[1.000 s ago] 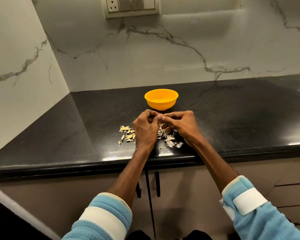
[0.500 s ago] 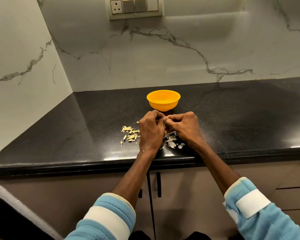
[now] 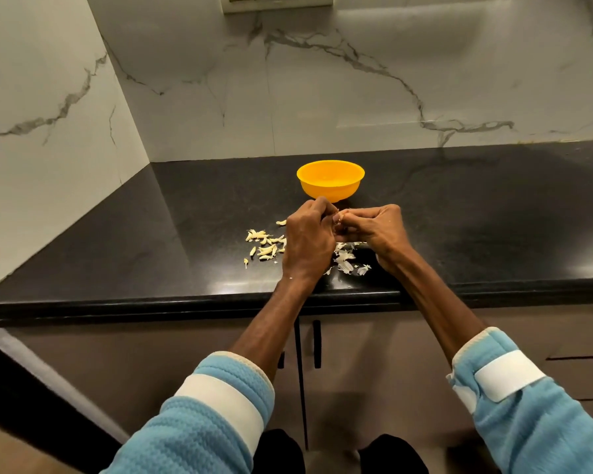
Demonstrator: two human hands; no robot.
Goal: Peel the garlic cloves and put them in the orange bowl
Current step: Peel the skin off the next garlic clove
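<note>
The orange bowl (image 3: 330,179) stands on the black counter just beyond my hands; its inside looks bare. My left hand (image 3: 307,242) and my right hand (image 3: 374,230) meet above the counter, fingertips together, pinching a small garlic clove (image 3: 338,218) that is mostly hidden by the fingers. A heap of unpeeled garlic cloves (image 3: 264,246) lies to the left of my left hand. Whitish peel scraps (image 3: 346,260) lie under and between my wrists.
The counter's front edge (image 3: 185,297) runs just below my wrists. Marble walls close the back and the left corner. A switch plate (image 3: 274,3) sits high on the back wall. Cabinet doors with dark handles (image 3: 317,343) are below the counter.
Both hands stay together on the clove, with only small finger shifts. The camera has tipped down slightly, so the switch plate sits higher in view.
</note>
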